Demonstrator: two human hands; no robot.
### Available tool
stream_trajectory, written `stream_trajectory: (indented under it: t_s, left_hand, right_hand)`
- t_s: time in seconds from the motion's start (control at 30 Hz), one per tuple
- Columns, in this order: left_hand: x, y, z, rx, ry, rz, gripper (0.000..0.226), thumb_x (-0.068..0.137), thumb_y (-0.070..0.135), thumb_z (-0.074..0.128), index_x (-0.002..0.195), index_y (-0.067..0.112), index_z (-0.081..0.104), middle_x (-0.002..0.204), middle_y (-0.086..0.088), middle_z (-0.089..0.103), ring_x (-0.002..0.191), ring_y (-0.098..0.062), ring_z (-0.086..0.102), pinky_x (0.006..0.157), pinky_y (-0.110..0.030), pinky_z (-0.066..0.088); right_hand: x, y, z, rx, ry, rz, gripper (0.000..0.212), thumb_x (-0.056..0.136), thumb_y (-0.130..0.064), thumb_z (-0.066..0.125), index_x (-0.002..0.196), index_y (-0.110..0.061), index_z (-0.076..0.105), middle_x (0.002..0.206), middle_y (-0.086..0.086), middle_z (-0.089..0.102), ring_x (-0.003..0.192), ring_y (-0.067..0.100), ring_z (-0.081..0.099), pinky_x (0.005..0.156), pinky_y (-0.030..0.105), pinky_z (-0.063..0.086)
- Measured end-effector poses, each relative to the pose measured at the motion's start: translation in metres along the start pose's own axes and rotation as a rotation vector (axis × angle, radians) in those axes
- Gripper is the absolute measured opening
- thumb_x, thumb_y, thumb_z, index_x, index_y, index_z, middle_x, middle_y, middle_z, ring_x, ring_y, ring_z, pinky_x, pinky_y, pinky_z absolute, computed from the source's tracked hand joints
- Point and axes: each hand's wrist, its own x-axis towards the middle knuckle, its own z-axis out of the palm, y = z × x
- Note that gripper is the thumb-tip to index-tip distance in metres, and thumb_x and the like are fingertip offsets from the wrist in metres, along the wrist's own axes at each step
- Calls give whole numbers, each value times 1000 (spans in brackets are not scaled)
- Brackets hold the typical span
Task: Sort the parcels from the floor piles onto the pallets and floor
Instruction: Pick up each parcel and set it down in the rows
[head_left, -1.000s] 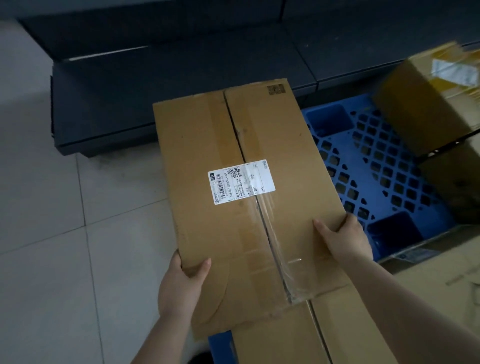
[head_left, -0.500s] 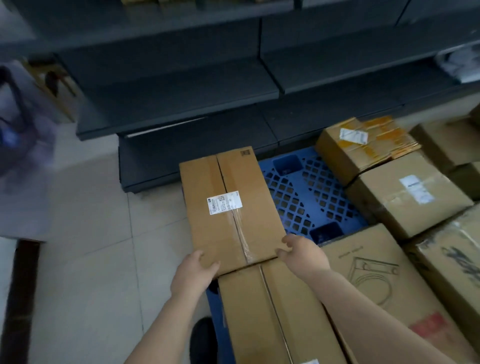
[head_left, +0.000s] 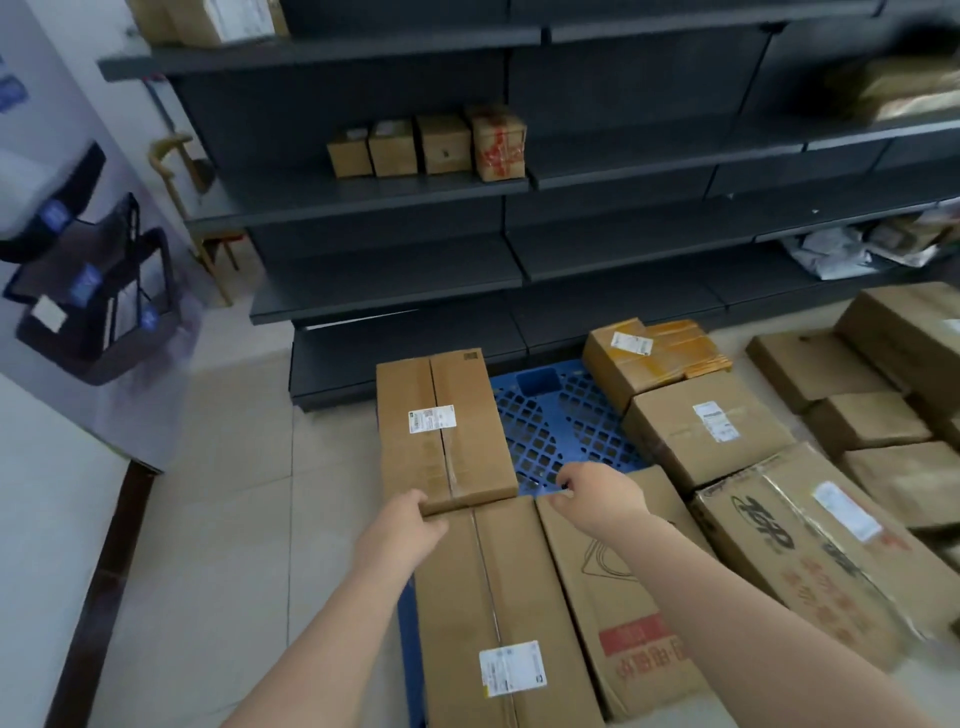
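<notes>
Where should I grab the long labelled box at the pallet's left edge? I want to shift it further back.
Take the long labelled box by its two long side walls, from above and the near end. It lies flat, lengthwise away from you, with bare blue pallet on its right and floor on its left. The left hand already touches its near left corner.

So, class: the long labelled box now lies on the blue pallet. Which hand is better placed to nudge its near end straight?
Left hand: it touches the long box at its near edge; the right hand sits off its corner.
</notes>
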Motion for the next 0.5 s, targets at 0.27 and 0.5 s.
stream_trajectory:
  t_s: [0.27,0.5]
  left_hand:
    - [-56,34,5,114,2,209,35,90,38,54,122,25,54,123,4,55,100,-15,58,85,-33,52]
    - [-88,80,47,258,-80,451,35,93,39,50,125,26,52,124,7,54,97,-14,59,71,-29,50]
  right_hand:
    - [-83,22,-3,-22,120,58,37,97,-44,45,127,-23,52,120,-2,60,102,18,60,79,33,53]
    - [-151,69,5,9,142,222,36,95,-41,45,125,-23,53,118,0,60,104,20,58,77,31,51]
